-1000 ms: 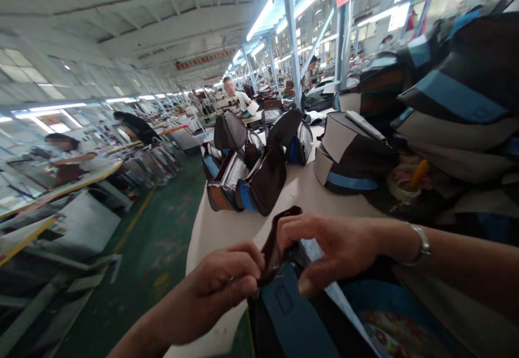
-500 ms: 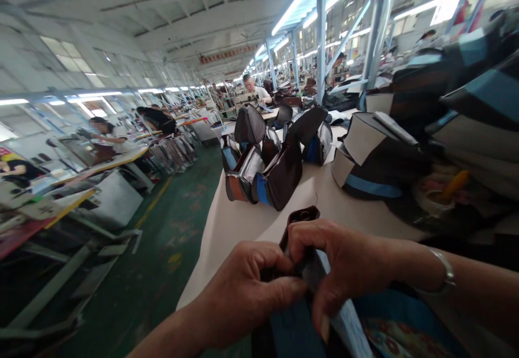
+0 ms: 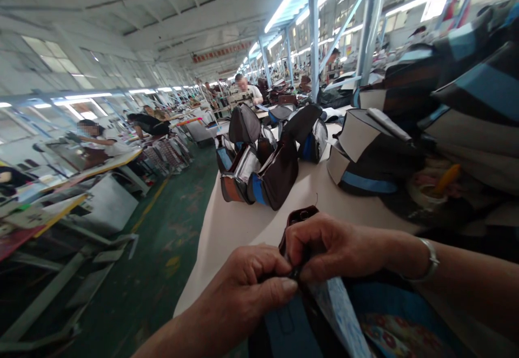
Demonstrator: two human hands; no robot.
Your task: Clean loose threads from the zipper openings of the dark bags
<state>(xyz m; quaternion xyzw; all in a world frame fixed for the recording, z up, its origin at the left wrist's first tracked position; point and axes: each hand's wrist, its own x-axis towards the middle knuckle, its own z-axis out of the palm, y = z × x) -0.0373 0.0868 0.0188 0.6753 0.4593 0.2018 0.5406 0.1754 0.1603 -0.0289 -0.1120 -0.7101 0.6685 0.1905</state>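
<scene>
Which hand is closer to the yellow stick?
The right hand. It pinches the blue-and-black bag, below and left of the yellow stick in the picture. The left hand pinches the same bag, farther left from the stick.

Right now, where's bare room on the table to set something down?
The pale table shows bare between the standing bags, the left hand and the table's left edge; a narrower strip runs between those bags and the blue-striped bag. Crowded: the right side, with stacked bags, and around the held bag.
</scene>
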